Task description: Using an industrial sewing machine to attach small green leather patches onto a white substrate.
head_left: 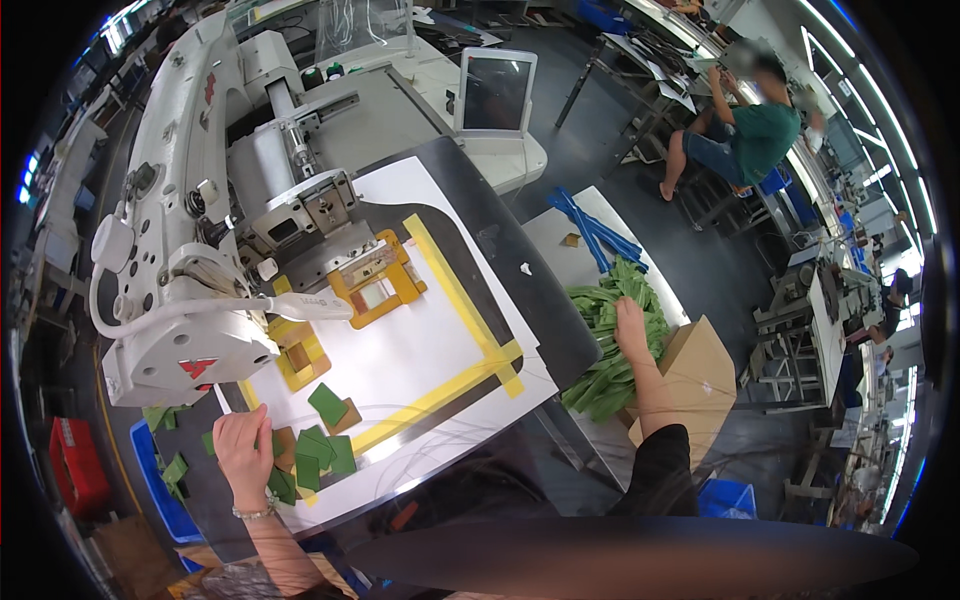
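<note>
My left hand point(243, 445) is at the near left corner of the white work sheet point(400, 365), beside several small green pieces point(316, 447) and brown pieces. Its fingers are curled, and whatever they may hold is hidden. My right hand point(632, 328) reaches into a heap of long green strips point(610, 380) on the side table, its fingers pressed together on them. The sewing machine head point(195, 345) stands over the sheet at the left. Under it are a yellow clamp frame point(378, 290) and a second yellow frame point(302, 358).
Blue strips point(597, 230) lie beyond the green heap, and a cardboard box point(695, 375) stands beside it. Left of the bed is a blue bin point(160, 490) with green pieces, then a red crate point(80, 465). A screen point(495, 92) stands behind. A person in green sits far right.
</note>
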`<state>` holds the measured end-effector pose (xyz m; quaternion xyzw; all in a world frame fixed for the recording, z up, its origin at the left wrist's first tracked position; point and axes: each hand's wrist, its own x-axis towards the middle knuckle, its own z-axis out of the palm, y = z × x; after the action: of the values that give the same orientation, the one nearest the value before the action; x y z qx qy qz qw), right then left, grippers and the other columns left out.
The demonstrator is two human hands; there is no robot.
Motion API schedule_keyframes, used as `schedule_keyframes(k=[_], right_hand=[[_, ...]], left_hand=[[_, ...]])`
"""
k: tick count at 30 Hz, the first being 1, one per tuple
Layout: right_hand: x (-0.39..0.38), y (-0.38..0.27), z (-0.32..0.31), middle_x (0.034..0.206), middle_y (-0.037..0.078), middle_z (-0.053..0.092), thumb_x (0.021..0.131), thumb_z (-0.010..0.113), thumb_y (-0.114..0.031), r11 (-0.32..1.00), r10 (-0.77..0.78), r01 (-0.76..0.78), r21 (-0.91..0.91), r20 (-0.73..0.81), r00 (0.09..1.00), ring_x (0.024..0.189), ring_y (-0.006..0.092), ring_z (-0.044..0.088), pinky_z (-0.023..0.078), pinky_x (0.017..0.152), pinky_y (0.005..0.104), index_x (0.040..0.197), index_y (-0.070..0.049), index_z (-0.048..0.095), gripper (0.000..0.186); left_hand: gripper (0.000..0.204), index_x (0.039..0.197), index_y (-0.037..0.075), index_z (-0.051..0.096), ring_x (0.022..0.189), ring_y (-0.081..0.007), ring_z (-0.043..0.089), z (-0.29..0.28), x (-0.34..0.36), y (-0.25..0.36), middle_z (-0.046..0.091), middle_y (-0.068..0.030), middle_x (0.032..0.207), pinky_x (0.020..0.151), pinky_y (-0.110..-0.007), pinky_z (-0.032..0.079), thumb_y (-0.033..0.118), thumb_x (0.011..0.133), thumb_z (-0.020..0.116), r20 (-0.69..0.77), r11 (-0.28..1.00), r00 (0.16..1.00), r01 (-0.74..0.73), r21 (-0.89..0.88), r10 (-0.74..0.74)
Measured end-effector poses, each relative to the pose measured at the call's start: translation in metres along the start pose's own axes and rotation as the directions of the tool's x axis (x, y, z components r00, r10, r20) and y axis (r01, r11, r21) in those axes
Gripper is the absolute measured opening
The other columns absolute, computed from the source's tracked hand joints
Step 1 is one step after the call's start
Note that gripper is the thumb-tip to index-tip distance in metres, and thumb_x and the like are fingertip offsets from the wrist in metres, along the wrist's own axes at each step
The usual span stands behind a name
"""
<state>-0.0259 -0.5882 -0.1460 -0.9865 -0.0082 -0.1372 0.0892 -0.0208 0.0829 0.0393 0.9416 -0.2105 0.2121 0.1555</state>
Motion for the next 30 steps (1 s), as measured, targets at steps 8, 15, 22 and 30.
schedule_keyframes(k=[8,15,22,30], right_hand=[[-0.022,0.043,0.003,0.119,0.025,0.055,0.080,0.048,0.005,0.854,0.501,-0.435,0.286,-0.220,0.837,0.113,0.0427,0.049,0.039,0.096,0.0433,0.133,0.001,0.041,0.053],[-0.011,0.027,-0.014,0.120,0.026,0.057,0.086,0.046,0.001,0.794,0.529,-0.401,0.457,-0.195,0.826,0.112,0.0419,0.053,0.042,0.093,0.0401,0.133,-0.001,0.043,0.047],[0.002,-0.001,-0.012,0.108,0.023,0.057,0.066,0.047,0.013,0.947,0.164,-0.174,0.271,0.061,0.985,0.106,0.0428,0.050,0.040,0.090,0.0464,0.116,-0.001,0.052,0.052],[-0.005,-0.028,0.002,0.117,0.016,0.052,0.060,0.057,0.011,0.994,0.013,-0.036,0.103,0.220,0.975,0.104,0.0359,0.050,0.042,0.088,0.0421,0.116,-0.005,0.052,0.058]], left_hand=[[0.015,0.093,0.004,0.066,0.075,-0.0251,0.058,-0.007,0.009,0.002,0.064,-0.0072,0.081,0.079,-0.037,0.043,0.004,0.077,0.066,-0.005,1.000,1.000,0.006,0.001,-0.006],[0.016,0.094,0.004,0.066,0.074,-0.0253,0.058,-0.009,0.005,-0.003,0.064,-0.0070,0.080,0.079,-0.037,0.043,0.004,0.078,0.066,-0.006,1.000,1.000,0.025,0.007,-0.025],[0.019,0.097,0.004,0.067,0.075,-0.0252,0.059,0.006,0.010,0.003,0.064,-0.0075,0.082,0.079,-0.038,0.043,0.003,0.078,0.067,-0.032,0.998,0.999,0.002,-0.061,-0.004],[0.018,0.096,0.004,0.067,0.075,-0.0255,0.058,0.002,0.003,0.002,0.064,-0.0077,0.082,0.079,-0.038,0.043,0.004,0.079,0.067,-0.018,0.999,1.000,0.013,-0.045,-0.014]])
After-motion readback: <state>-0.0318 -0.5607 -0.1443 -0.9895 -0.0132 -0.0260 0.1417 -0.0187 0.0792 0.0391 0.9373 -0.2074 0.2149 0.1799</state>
